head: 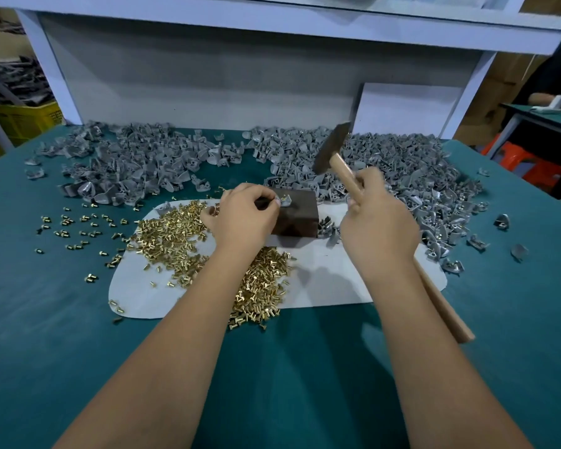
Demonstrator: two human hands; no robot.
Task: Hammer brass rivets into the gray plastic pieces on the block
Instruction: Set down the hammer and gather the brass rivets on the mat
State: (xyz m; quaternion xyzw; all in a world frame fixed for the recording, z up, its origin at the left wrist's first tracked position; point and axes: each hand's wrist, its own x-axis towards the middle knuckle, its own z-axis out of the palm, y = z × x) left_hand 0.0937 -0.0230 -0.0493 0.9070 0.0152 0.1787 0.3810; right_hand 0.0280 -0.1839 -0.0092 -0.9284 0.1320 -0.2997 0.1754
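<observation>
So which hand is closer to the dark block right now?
Left. The left hand is at the dark block, its fingertips pinching the gray piece on top. The right hand is off to the block's right, gripping the raised hammer.

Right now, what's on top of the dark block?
One gray plastic piece with a brass rivet sits on the block. The left hand pinches it, hiding the block's left edge.

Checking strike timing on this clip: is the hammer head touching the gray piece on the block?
Apart. The head view shows the hammer head raised well above the gray piece on the block, with piled parts visible between them.
</observation>
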